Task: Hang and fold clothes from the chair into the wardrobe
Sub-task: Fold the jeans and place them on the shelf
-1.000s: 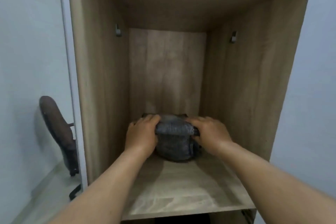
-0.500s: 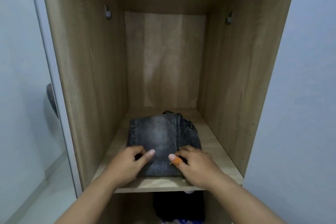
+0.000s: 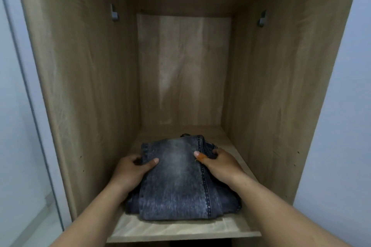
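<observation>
I'm seeing the folded jeans (image 3: 176, 178) sitting on the wardrobe shelf (image 3: 180, 230), near its front edge. Left hand (image 3: 130, 172) and right hand (image 3: 220, 166) are clamping the stack's sides, thumbs on top. I'm advising an even, level push toward the back panel (image 3: 184, 70), keeping folds square.

Folded grey jeans (image 3: 176, 178) lying on the wardrobe shelf (image 3: 180, 232), close to its front edge and reaching toward the middle. Left hand (image 3: 132, 172) gripping the jeans' left side, thumb on top. Right hand (image 3: 218, 164) gripping the right side, by the stitched seam. Two small brackets (image 3: 114, 13) high on the side walls.
</observation>
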